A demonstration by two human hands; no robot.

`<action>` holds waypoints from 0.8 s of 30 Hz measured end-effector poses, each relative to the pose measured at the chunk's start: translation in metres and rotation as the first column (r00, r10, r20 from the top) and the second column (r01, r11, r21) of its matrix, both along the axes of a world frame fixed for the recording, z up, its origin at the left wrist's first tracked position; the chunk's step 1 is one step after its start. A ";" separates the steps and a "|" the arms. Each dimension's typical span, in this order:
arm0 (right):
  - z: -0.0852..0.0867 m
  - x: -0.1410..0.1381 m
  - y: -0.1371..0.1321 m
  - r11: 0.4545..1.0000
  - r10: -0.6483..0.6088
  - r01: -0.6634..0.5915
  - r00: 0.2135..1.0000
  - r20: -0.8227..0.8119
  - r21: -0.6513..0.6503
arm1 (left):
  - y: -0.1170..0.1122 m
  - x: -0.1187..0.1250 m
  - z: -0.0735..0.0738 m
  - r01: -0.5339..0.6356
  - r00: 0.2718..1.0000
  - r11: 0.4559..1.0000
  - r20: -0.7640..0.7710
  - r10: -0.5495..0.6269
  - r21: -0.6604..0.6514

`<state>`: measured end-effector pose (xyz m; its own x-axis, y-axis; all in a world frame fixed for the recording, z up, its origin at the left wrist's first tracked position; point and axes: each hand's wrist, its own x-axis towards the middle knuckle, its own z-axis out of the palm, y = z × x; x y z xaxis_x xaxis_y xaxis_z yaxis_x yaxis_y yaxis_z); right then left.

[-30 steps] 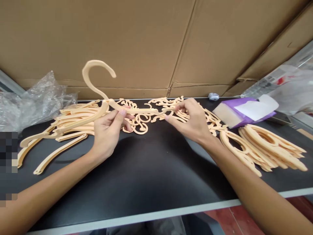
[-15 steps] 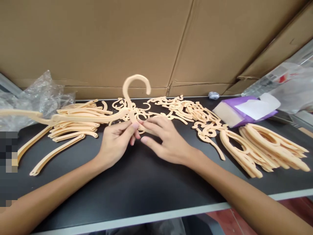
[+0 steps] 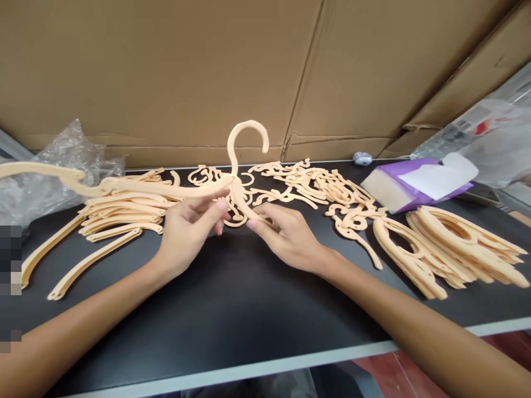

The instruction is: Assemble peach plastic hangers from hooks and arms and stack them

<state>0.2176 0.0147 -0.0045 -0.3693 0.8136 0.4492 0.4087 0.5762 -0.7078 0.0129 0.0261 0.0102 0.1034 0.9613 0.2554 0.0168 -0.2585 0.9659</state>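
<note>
Both hands meet over the middle of a black table [image 3: 232, 309]. My left hand [image 3: 188, 232] pinches a peach plastic hanger [image 3: 166, 189] just left of its neck; its long arm runs far out to the left above the table. The hanger's hook [image 3: 244, 135] stands upright above my fingers. My right hand [image 3: 286, 235] grips the short curved piece [image 3: 244, 207] that slopes down from the neck toward the table, fingers curled round it.
A pile of peach hanger arms [image 3: 124, 213] lies at the left, loose hooks [image 3: 315, 188] at the back centre, stacked wide hanger pieces [image 3: 452, 249] at the right. Crumpled clear plastic [image 3: 50, 171], a purple pack [image 3: 415, 185] and cardboard boxes [image 3: 249, 72] line the back.
The hanger has been swung round: its hook went from the left to upright at the centre, and its arm now points far left. My right hand came in from the right to the neck.
</note>
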 end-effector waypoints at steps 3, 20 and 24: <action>0.002 0.006 0.006 0.993 -0.111 0.111 0.994 -0.003 0.047 | 0.015 -0.009 0.006 -0.086 0.964 0.993 0.245 0.103 -0.081; 0.000 0.023 0.019 0.971 -0.171 0.149 0.979 0.109 0.186 | 0.035 -0.042 0.005 0.170 0.712 0.849 -0.658 0.245 0.500; -0.002 0.024 0.019 0.977 -0.145 0.122 0.982 0.125 0.175 | 0.030 -0.037 -0.008 0.241 0.589 0.848 -0.766 0.259 0.472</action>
